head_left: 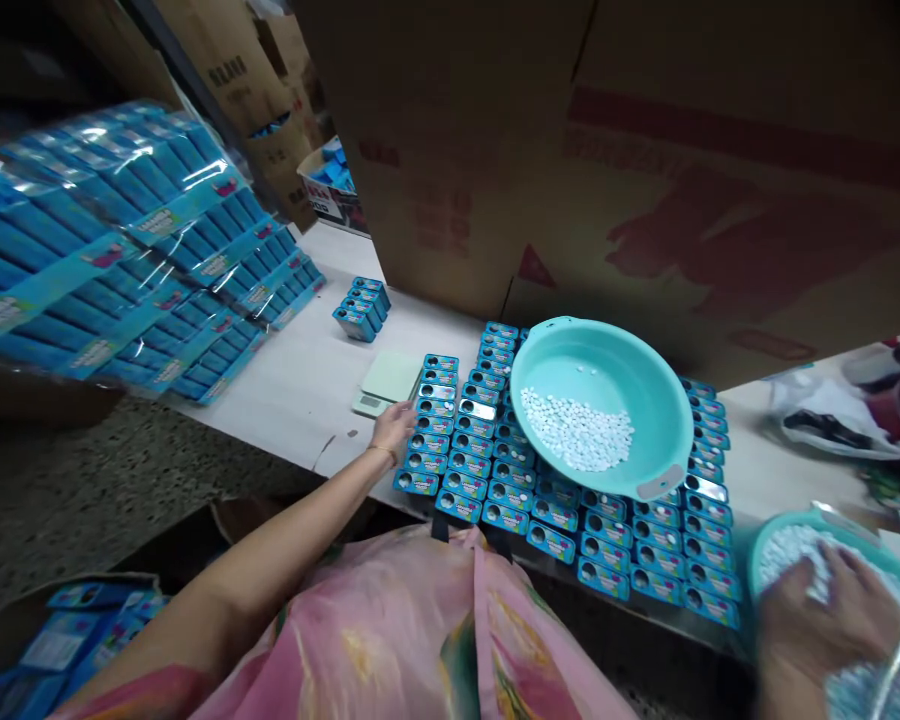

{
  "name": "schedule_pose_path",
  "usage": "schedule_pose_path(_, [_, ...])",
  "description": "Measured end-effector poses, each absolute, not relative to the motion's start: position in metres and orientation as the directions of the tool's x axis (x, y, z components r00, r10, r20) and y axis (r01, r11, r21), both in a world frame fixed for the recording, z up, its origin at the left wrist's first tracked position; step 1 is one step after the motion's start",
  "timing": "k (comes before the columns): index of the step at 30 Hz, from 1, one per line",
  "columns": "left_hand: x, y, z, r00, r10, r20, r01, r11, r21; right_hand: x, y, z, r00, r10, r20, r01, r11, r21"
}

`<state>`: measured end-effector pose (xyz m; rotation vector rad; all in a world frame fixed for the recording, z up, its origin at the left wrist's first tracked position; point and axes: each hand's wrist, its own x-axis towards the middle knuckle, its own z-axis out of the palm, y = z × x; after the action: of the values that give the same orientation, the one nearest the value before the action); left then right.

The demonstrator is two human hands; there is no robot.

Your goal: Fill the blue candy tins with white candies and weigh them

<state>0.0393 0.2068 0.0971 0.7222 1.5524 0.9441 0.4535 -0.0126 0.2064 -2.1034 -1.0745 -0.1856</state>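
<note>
My left hand (pixel 394 430) reaches to the left edge of the rows of small blue tins (pixel 427 462), fingers stretched out and seemingly touching it; no object shows in the hand. Just behind the hand is a small pale kitchen scale (pixel 391 378). The tins lie flat in columns, several with dark round openings and white tablets on them. On top of them rests a turquoise basin (pixel 652 370), partly filled with white tablets (pixel 579 430). I cannot see my right hand; the blurred hands at far right appear to belong to another person.
A second turquoise basin (pixel 757 545) of tablets stands at right, with a co-worker's hand (pixel 855 600) in it. Plastic-wrapped blue packs (pixel 142 250) rise at left. Several upright tins (pixel 362 308) stand behind the scale. A large cardboard box (pixel 480 150) walls the back.
</note>
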Motion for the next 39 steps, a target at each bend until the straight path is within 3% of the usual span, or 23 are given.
schedule_pose_path(1, [0.026,0.205,0.09,-0.222,0.841,-0.493,-0.006,0.504,0.864,0.431,-0.001,0.201,0.604,0.611,0.512,0.783,-0.336,-0.523])
schedule_pose_path(2, [0.017,0.204,0.085,-0.228,0.834,-0.502,0.014,0.518,0.855,0.402,0.013,0.197,0.517,0.696,0.499,0.824,-0.248,-0.51])
schedule_pose_path(4, [0.008,0.202,0.076,-0.187,0.83,-0.526,-0.002,0.535,0.845,0.34,0.047,0.194,0.237,0.859,0.453,0.865,0.025,-0.501])
schedule_pose_path(6, [0.004,0.201,0.072,-0.127,0.824,-0.552,-0.062,0.549,0.834,0.289,0.083,0.196,-0.028,0.94,0.339,0.857,0.198,-0.476])
schedule_pose_path(7, [0.0,0.202,0.071,-0.101,0.822,-0.56,-0.086,0.553,0.828,0.273,0.1,0.198,-0.058,0.951,0.304,0.859,0.203,-0.471])
schedule_pose_path(11, [-0.033,0.211,0.065,-0.03,0.844,-0.535,-0.004,0.535,0.845,0.255,0.141,0.203,0.196,0.939,0.282,0.85,-0.019,-0.526])
schedule_pose_path(13, [-0.058,0.218,0.062,-0.02,0.826,-0.563,0.06,0.563,0.824,0.24,0.145,0.195,0.082,0.984,0.159,0.839,0.017,-0.544])
schedule_pose_path(15, [-0.084,0.225,0.058,-0.025,0.788,-0.616,0.071,0.616,0.785,0.207,0.138,0.179,-0.152,0.988,0.003,0.843,0.131,-0.521])
schedule_pose_path(17, [-0.11,0.232,0.056,0.004,0.773,-0.634,0.063,0.633,0.772,0.163,0.125,0.156,-0.297,0.945,-0.137,0.878,0.213,-0.429])
schedule_pose_path(20, [-0.145,0.239,0.051,0.082,0.766,-0.638,0.074,0.634,0.77,0.11,0.102,0.123,-0.275,0.929,-0.249,0.947,0.217,-0.238])
schedule_pose_path(25, [-0.187,0.243,0.043,0.111,0.717,-0.688,0.125,0.677,0.725,0.089,0.082,0.098,-0.219,0.948,-0.233,0.971,0.187,-0.151])
schedule_pose_path(31, [-0.205,0.246,0.041,0.175,0.668,-0.723,0.094,0.72,0.687,0.059,0.094,0.124,-0.195,0.966,-0.167,0.972,0.168,-0.166])
schedule_pose_path(35, [-0.216,0.25,0.04,0.151,0.658,-0.737,0.046,0.741,0.67,0.026,0.144,0.152,-0.25,0.964,-0.089,0.955,0.231,-0.184])
schedule_pose_path(39, [-0.229,0.252,0.046,0.11,0.666,-0.738,-0.023,0.744,0.668,0.008,0.232,0.156,-0.292,0.956,-0.021,0.952,0.289,-0.105])
